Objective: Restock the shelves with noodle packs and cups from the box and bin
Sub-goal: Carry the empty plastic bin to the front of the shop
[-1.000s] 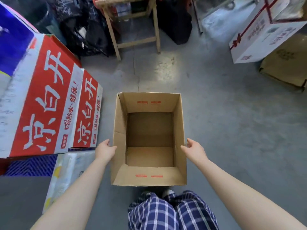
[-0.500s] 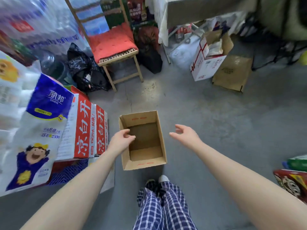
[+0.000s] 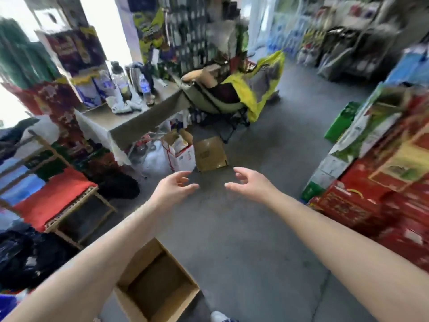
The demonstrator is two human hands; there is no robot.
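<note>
An empty brown cardboard box [image 3: 157, 284] stands open on the grey floor at the bottom of the view, partly under my left forearm. My left hand [image 3: 173, 188] and my right hand [image 3: 250, 183] are stretched out ahead, well above and beyond the box, palms facing each other with fingers loosely spread. Neither hand holds anything. No noodle packs or cups show clearly; the picture is blurred by motion.
A wooden chair with a red cushion [image 3: 53, 201] stands at left. A table with bottles [image 3: 139, 117] is behind it. A white carton [image 3: 181, 154] and a flat brown box [image 3: 210, 154] lie ahead. Red and green stacked cartons [image 3: 371, 182] fill the right side.
My hands let go of the box's sides and rose up in front of me. The view lifted from the floor and swung toward the shop; the box now sits low in the frame.
</note>
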